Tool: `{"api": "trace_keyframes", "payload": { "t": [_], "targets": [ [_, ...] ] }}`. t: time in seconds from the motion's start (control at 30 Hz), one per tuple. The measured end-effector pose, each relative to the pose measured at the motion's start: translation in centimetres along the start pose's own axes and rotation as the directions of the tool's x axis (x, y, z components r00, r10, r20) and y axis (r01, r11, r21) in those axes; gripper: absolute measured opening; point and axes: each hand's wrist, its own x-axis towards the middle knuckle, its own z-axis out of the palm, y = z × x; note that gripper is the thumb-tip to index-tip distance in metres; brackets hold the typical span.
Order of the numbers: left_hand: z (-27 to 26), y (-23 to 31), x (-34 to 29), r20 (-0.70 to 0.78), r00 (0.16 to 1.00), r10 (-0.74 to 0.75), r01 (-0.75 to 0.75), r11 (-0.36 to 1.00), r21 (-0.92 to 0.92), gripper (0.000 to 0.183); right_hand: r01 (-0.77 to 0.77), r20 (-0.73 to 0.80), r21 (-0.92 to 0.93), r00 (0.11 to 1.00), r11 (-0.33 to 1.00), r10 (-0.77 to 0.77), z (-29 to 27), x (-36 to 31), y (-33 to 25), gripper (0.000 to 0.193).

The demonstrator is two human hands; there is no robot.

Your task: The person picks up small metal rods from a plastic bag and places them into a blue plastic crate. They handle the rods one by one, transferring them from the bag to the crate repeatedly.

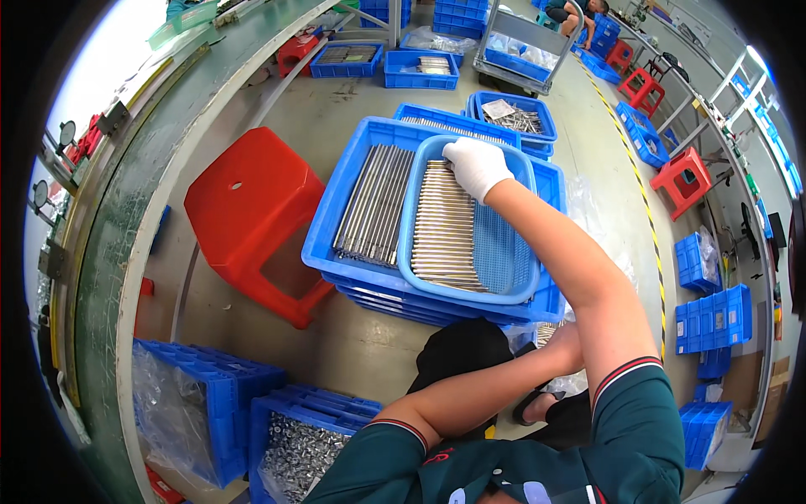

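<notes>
Rods [445, 231] of shiny metal lie side by side in a light-blue basket [526, 281], in one column running from its 12 o'clock down to its 6 o'clock. My right hand [480, 168], in a white glove, is at the 12 o'clock end of this column. Its fingers [454, 154] are bent and close together there, but I cannot tell if they pinch a rod. My left hand is hidden behind my right arm [558, 252], so its fingers I cannot tell. The basket rests over a blue crate [333, 193], with longer rods [374, 202] at 9 o'clock. Farther toward 9 o'clock stands a red stool [248, 206].
</notes>
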Motion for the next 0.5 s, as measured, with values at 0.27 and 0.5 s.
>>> {"api": "trace_keyframes", "payload": {
  "t": [0.27,0.5],
  "targets": [
    [0.1,0.0,-0.5,-0.169,0.966,0.194,-0.194,0.981,0.017,0.030,-0.047,-0.005,-0.164,0.999,0.985,0.047,0.4,0.6,-0.4,0.014],
    [0.4,-0.7,-0.1,-0.077,0.993,0.089,-0.088,0.996,0.022,0.030,-0.028,0.028,-0.195,0.999,0.980,0.034,0.5,0.5,-0.6,0.014]
  ]
}}
